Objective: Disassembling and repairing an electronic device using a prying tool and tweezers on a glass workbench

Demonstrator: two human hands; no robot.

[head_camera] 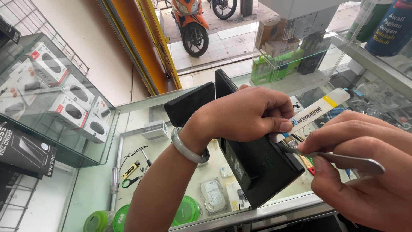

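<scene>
I see my left hand [251,114] at the centre of the frame, clenched around the top of a black device [257,165] that stands tilted on its lower edge over the glass tabletop [274,206]. The thumb of that hand pins a white plastic pry card [315,112] against the upper right corner of the device, and the card sticks out toward the upper right of the frame. My right hand [360,167], at the lower right, grasps a thin metal pry tool [339,160] between thumb and fingers, its tip touching the seam just under the card.

To do this prying well, I judge the metal tip should stay shallow in the gap and slide along the seam rather than lever hard, since a steep twist could crack the edge or scar the casing. The card looks useful as a wedge to keep the gap from closing. The left hand needs a firm hold, because the device rests on only one edge and could slip on glass. A second black slab [189,103] stands just behind the wrist, apart from the work
</scene>
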